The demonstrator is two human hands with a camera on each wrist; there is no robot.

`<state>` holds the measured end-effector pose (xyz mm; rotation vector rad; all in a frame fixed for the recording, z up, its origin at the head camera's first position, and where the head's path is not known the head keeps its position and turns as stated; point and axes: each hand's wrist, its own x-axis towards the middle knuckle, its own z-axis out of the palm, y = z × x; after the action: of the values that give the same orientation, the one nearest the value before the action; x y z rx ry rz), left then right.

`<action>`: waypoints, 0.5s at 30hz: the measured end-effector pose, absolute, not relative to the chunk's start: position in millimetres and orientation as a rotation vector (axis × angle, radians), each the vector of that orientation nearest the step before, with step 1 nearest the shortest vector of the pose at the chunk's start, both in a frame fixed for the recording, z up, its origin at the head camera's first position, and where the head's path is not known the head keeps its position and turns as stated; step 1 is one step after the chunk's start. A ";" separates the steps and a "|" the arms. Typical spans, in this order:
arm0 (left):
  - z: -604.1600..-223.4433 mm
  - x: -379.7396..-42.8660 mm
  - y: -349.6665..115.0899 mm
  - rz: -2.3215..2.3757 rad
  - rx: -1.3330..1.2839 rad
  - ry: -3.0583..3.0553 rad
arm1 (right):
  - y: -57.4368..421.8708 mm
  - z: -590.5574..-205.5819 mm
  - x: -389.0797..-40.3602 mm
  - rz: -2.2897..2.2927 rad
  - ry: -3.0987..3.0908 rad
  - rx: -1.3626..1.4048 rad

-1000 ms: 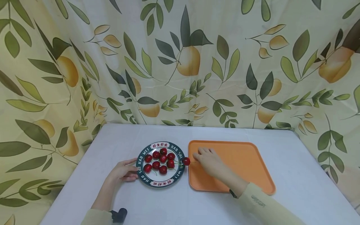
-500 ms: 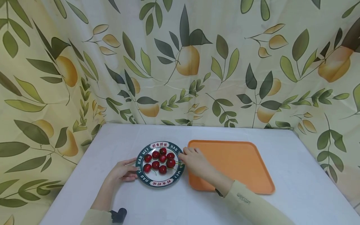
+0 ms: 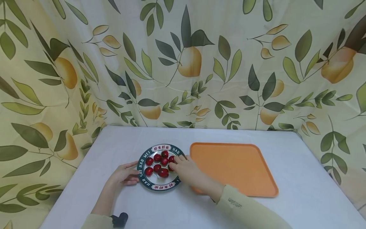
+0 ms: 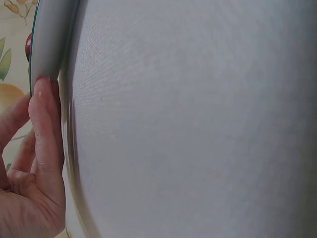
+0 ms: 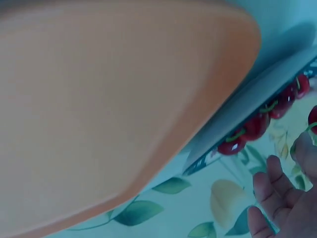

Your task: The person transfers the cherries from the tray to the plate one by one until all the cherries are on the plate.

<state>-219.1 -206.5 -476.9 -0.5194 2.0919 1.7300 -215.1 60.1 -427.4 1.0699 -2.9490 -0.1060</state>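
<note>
A round plate (image 3: 144, 182) with a dark green patterned rim bears several red cherries (image 3: 149, 161). At its left edge, my left hand (image 3: 124, 175) touches the rim with extended, spread fingers. The left wrist view has a fingertip (image 4: 43, 87) against the plate's pale outer side. My right hand (image 3: 188, 171) is over the plate's right part and hides some of the cherries and rim. In the right wrist view, a cherry (image 5: 313, 119) hangs by its green stem, pinched at my right fingertips. From the head view it seems to overlap a cherry near the plate's lower middle.
An orange tray (image 3: 234, 168) lies just right of the plate, partly beneath my right forearm. Both stand on a white-covered table (image 3: 148, 210). Behind the table hangs a curtain (image 3: 183, 95) printed with leaves and fruit.
My right hand has moved left from over the tray to over the plate, carrying a cherry by its stem. My left hand has stayed at the plate's edge.
</note>
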 end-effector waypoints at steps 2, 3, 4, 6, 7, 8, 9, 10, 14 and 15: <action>-477.0 -219.2 -206.1 1.725 -0.527 2.098 | 56.9 -431.3 -213.6 -0.137 -2.940 1.083; -476.9 -219.2 -205.9 1.722 -0.527 2.099 | 55.5 -432.9 -212.9 -0.157 -2.940 1.089; -476.8 -219.2 -205.8 1.721 -0.529 2.103 | 54.0 -435.0 -212.4 -0.179 -2.932 1.095; -477.0 -219.3 -205.7 1.727 -0.534 2.102 | 51.3 -438.1 -211.3 -0.210 -2.924 1.111; -476.9 -219.3 -205.7 1.729 -0.532 2.101 | 50.1 -439.6 -210.7 -0.225 -2.916 1.118; -477.0 -219.3 -205.8 1.732 -0.530 2.100 | 49.0 -440.8 -210.2 -0.242 -2.902 1.123; -476.9 -219.2 -205.9 1.733 -0.528 2.098 | 48.1 -441.5 -209.3 -0.258 -2.889 1.129; -476.8 -219.2 -205.9 1.735 -0.531 2.096 | 47.4 -442.2 -208.6 -0.277 -2.872 1.136; -476.7 -219.1 -206.2 1.737 -0.527 2.089 | 45.0 -443.7 -204.6 -0.319 -2.845 1.154; -476.4 -218.8 -206.3 1.734 -0.524 2.089 | 44.6 -444.1 -203.8 -0.325 -2.846 1.157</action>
<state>-218.8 -206.3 -476.4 -0.5241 2.0890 1.7345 -203.8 44.6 -444.1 1.1569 -2.8459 -0.3250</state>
